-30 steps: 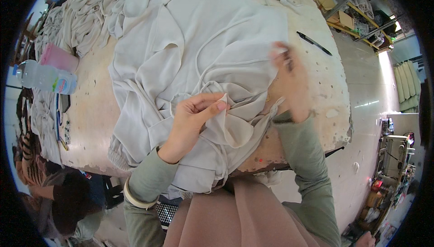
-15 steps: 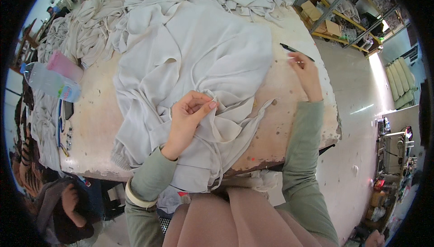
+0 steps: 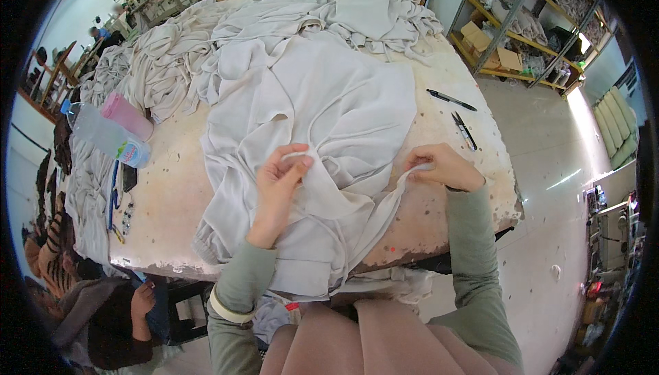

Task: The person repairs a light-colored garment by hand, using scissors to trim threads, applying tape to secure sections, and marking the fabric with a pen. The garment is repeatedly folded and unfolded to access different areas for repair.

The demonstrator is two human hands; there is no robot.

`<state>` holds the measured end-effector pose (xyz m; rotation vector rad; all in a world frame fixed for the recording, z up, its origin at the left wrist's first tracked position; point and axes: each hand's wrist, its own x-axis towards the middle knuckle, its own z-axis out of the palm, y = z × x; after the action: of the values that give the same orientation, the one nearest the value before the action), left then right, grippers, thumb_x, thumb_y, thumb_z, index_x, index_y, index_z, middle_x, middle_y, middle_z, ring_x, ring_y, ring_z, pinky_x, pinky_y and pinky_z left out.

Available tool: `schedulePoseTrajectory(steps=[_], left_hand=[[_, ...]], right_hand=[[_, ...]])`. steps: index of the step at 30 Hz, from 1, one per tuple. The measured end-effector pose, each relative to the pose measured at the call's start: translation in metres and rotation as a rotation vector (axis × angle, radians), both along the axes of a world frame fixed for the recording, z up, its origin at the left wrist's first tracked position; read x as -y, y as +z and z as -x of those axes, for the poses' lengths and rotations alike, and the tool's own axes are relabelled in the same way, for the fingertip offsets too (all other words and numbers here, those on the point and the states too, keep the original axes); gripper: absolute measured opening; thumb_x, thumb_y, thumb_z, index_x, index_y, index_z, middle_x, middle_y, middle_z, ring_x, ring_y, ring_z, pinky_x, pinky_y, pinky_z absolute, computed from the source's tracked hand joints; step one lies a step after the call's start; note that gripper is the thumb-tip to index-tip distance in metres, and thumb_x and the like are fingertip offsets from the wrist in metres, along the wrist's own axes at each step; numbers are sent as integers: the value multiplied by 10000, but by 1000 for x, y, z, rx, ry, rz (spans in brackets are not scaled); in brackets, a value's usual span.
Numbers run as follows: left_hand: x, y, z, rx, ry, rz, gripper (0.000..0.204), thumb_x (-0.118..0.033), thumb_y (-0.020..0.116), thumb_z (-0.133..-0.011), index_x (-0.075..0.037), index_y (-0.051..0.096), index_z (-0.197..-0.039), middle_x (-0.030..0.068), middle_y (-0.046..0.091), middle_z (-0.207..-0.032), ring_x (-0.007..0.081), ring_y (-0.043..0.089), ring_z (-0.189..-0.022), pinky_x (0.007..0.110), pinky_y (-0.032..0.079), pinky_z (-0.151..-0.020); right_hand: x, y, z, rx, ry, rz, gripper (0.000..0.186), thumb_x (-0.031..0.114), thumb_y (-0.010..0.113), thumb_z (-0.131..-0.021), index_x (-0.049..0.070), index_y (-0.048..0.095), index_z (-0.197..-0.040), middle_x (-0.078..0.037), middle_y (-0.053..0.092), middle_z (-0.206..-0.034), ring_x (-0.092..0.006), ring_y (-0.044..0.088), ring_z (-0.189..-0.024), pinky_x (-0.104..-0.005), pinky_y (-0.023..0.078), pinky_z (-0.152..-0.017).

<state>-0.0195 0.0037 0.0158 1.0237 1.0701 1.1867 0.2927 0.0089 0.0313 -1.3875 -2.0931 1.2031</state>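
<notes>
1. Pale-grey garment (image 3: pixel 350 90) lies mid-worktable (image 3: pixel 168 217), left hand (image 3: pixel 278 186) pinching it, right hand (image 3: pixel 443 167) pinching fabric strip (image 3: pixel 391 203)
2. Worktable's right: ballpoint pen (image 3: pixel 451 99), thread snips (image 3: pixel 465 132)
3. Worktable's left: plastic bottle (image 3: pixel 103 133), pink container (image 3: pixel 128 115)
4. Worktable's far side: heaped fabric (image 3: pixel 171 66)

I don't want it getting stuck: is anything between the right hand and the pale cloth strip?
Nothing visible is. The right hand pinches the pale cloth strip in its fingers. The black pen and small black tool lie beyond that hand, not between.
</notes>
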Motion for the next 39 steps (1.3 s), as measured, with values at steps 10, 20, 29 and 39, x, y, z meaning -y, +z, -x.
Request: schedulePoseTrajectory(steps=[10, 20, 29, 39], left_hand=[[-12, 31, -21, -502, -58, -677, 169, -87, 622, -867, -39, 636, -1029, 58, 621, -1047, 136, 576, -926, 287, 451, -779], [-15, 2, -31, 49, -240, -69, 273, -107, 644, -872, 17, 600, -1111, 60, 639, -952, 99, 592, -797, 237, 468, -720], [-19, -6, -24, 285, -192, 109, 461, -34, 664, -832, -11, 477, -1253, 26, 636, -894, 104, 595, -821, 248, 482, -768], [-19, -11, -22, 341, -255, 221, 387, -27, 637, -855, 5, 476, -1206, 95, 668, -938, 130, 625, -859, 254, 495, -786]], right_hand=[[7, 34, 75, -747, -98, 290, 195, 107, 683, -815, -3, 656, -974, -29, 653, -925, -88, 586, -844, -225, 446, -760], [1, -14, 108, -760, -160, 247, 305, 121, 670, -843, 41, 531, -1102, -53, 661, -898, -102, 592, -805, -245, 439, -732], [2, -21, 107, -858, -265, 275, 222, 91, 644, -860, 26, 539, -1043, -56, 662, -845, -110, 609, -779, -244, 437, -710], [-1, -29, 106, -791, -332, 161, 240, 238, 551, -941, 20, 621, -1015, 3, 614, -881, -69, 527, -806, -234, 432, -706]])
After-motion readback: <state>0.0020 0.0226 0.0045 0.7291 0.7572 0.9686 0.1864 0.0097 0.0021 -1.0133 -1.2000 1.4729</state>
